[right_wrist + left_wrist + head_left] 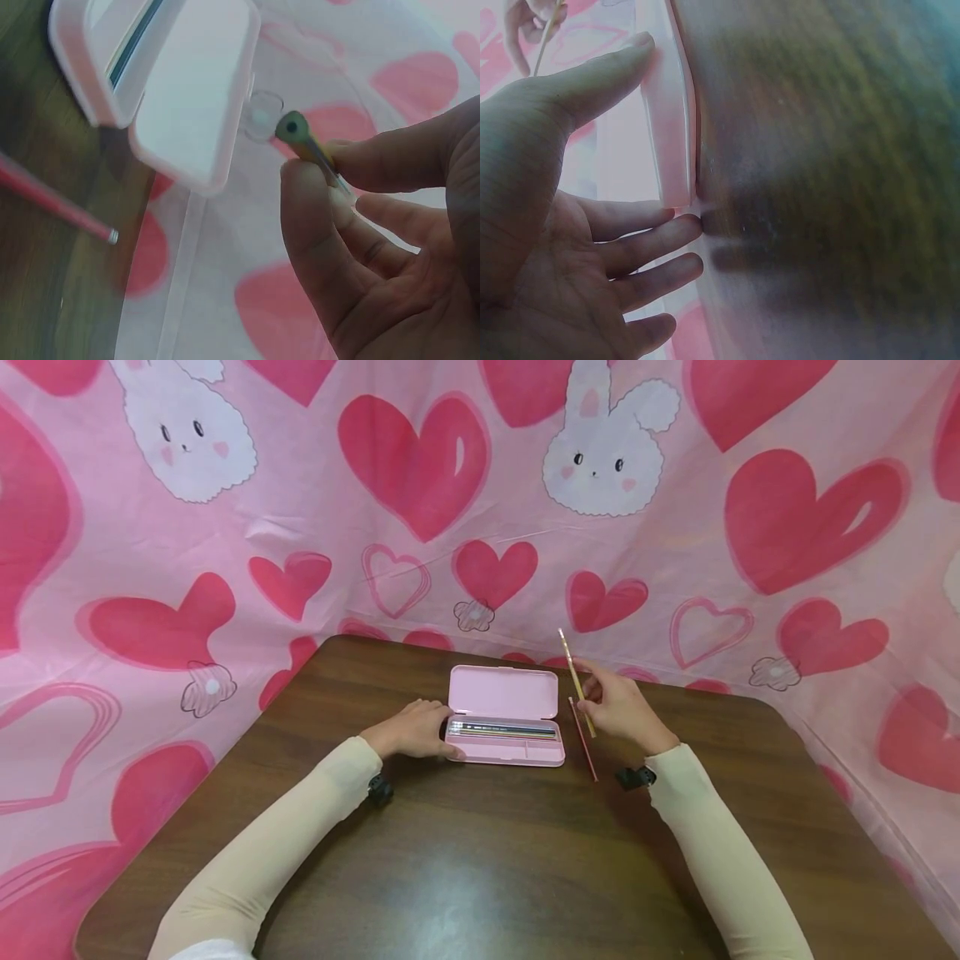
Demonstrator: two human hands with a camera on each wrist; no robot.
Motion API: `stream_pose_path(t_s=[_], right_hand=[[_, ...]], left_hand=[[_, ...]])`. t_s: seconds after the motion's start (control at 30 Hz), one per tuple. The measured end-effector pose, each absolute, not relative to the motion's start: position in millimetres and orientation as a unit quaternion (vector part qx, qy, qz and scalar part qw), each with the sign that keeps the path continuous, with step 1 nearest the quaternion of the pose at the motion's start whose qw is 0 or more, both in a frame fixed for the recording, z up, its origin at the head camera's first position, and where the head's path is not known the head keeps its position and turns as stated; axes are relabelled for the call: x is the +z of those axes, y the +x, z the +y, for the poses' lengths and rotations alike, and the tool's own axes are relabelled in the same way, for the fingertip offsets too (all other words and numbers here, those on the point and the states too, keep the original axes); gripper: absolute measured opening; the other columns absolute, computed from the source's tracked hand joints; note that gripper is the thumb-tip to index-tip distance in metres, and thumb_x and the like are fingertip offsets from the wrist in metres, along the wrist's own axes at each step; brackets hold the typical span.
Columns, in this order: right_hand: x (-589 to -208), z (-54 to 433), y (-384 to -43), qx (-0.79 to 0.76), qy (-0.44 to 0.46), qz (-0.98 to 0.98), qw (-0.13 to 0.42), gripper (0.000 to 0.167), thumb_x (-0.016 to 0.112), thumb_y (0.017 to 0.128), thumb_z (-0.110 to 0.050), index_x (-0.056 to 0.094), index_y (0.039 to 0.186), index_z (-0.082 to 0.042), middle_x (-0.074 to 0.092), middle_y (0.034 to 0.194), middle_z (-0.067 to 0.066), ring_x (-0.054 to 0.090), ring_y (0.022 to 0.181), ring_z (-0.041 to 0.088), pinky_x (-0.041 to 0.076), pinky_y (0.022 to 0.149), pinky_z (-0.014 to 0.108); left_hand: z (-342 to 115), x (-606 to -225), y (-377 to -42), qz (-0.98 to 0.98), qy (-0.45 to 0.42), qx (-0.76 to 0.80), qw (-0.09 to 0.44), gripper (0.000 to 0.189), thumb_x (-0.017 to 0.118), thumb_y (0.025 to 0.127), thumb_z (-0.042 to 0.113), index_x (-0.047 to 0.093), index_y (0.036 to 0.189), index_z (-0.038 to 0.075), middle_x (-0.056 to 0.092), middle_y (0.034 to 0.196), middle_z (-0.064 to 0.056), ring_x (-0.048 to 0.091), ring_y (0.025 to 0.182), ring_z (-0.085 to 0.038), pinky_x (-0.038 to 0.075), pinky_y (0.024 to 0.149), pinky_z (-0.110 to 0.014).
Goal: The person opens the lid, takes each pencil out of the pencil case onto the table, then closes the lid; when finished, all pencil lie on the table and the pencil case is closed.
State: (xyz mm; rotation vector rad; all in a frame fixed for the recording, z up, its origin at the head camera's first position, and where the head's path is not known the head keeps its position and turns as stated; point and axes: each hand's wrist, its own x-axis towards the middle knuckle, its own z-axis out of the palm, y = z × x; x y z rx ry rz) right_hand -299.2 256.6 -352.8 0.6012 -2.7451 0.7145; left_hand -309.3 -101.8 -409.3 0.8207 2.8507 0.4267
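Yellow pencil: in the air just right of the case, tilted, upper end leaning toward the lid side. Right hand pinches it between thumb and fingers.

Pink pencil case: flat on the table, lid swung back open. Row of pencils lies in the long rear compartment; the front strip has a small divider toward its right. Pale lettering on a dark pencil in there, too small to read.

Left hand steadies the case at its left end, fingers slightly spread, not wrapped round it. Red pencil lies on the table just past the right end, slanted.

View differences: right wrist gets the yellow pencil's flat end face with a dark core, plus a silvery end on the red one; head is too far off for the core. Left wrist gets the thumb on the case's front wall and fingertips at its end; case contents are hidden there.

Room: table has its back edge near, behind the lid. Narrow gap between case and red pencil. Wide stretch of tabletop between the forearms; side edges well apart from the case. Heart-and-rabbit cloth hangs behind.
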Motion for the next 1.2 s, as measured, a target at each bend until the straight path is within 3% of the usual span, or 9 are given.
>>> stream_pose_path(t_s=[0.33, 0.7, 0.9, 1.2], right_hand=[[-350, 294, -292, 0.252, 0.157, -0.948, 0.111, 0.064, 0.070, 0.087, -0.001, 0.048, 0.147, -0.009, 0.064, 0.090, 0.011, 0.062, 0.072, 0.018, 0.054, 0.059, 0.024], [-372, 297, -297, 0.248, 0.112, -0.962, -0.008, 0.066, 0.064, 0.090, -0.004, 0.039, 0.151, -0.001, 0.067, 0.095, 0.016, 0.068, 0.059, 0.012, 0.059, 0.058, 0.030], [-391, 291, -300, 0.255, 0.091, -0.958, -0.098, 0.065, 0.065, 0.090, -0.003, 0.039, 0.150, 0.003, 0.064, 0.099, 0.019, 0.066, 0.064, 0.015, 0.060, 0.059, 0.030], [-399, 289, -302, 0.225, 0.090, -0.960, -0.140, 0.058, 0.067, 0.090, -0.005, 0.047, 0.144, 0.005, 0.067, 0.101, 0.021, 0.065, 0.066, 0.018, 0.060, 0.059, 0.031]], left_hand=[[-102, -409, -308, 0.949, 0.268, 0.146, 0.078, 0.089, 0.074, 0.081, 0.064, 0.053, 0.144, 0.003, 0.059, 0.140, -0.016, 0.052, 0.132, -0.033, 0.035, 0.119, -0.051], [-103, -409, -307, 0.949, 0.268, 0.147, 0.079, 0.090, 0.074, 0.081, 0.064, 0.052, 0.144, 0.003, 0.058, 0.141, -0.017, 0.052, 0.132, -0.033, 0.035, 0.119, -0.050], [-103, -409, -306, 0.948, 0.272, 0.147, 0.078, 0.090, 0.074, 0.081, 0.065, 0.053, 0.143, 0.003, 0.059, 0.140, -0.017, 0.053, 0.130, -0.033, 0.037, 0.117, -0.050], [-101, -408, -307, 0.948, 0.270, 0.150, 0.077, 0.088, 0.075, 0.080, 0.063, 0.054, 0.141, 0.004, 0.061, 0.138, -0.015, 0.053, 0.129, -0.032, 0.034, 0.119, -0.051]])
